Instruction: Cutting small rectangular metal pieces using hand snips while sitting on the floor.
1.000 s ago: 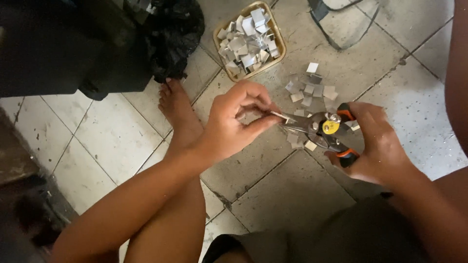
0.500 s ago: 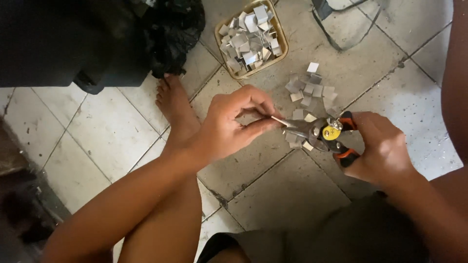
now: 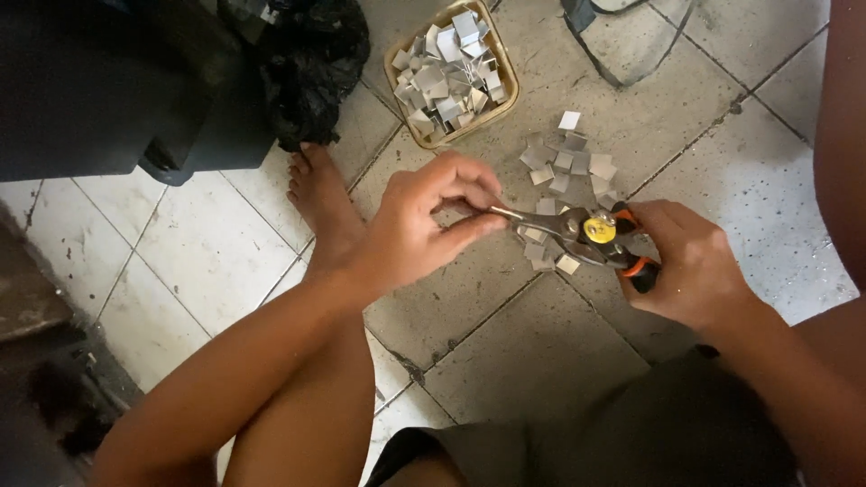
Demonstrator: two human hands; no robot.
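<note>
A small metal piece [image 3: 502, 213] sits pinched between the thumb and fingers [image 3: 469, 194] of the left hand [image 3: 417, 225], its far end meeting the nose of the pliers [image 3: 586, 236]; the right hand [image 3: 690, 266] is closed round the orange-and-black handles, fingers wrapped tight; just beyond both sets of fingers a loose scatter of small metal squares [image 3: 566, 162] lies on the tiled floor [image 3: 523, 352]; farther out stands a shallow tan tray [image 3: 507, 86] heaped with more squares; left of it a black plastic bag [image 3: 311, 63]; a bare foot [image 3: 317, 198] rests below the bag.
</note>
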